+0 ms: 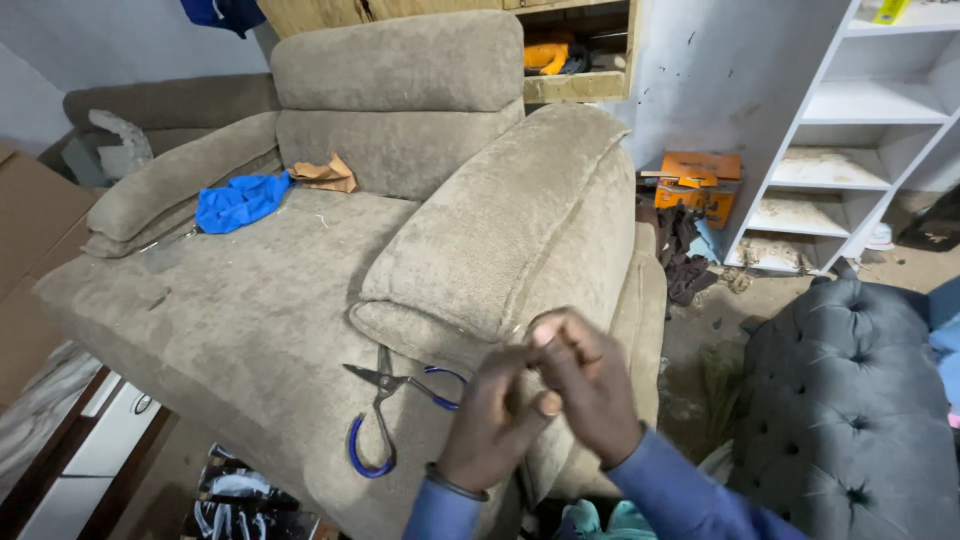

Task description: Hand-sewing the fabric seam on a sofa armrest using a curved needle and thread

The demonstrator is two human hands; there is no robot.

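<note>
Beige plush armchair [300, 300], blue-handled scissors [385, 405] lying at 9 o'clock from left hand [495, 420] and right hand [585, 385], pressed together, blurred; anything pinched between fingertips impossible to make out.

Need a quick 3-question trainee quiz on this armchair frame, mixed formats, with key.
1. True or false: the scissors lie open on the seat of the armchair.
2. Which thing lies nearest the blue cloth? A) crumpled brown paper B) orange box C) grey tufted seat
3. Fill in: the left hand and right hand meet at the front end of the chair's ____.

Key: 1 true; 2 A; 3 armrest.
</note>
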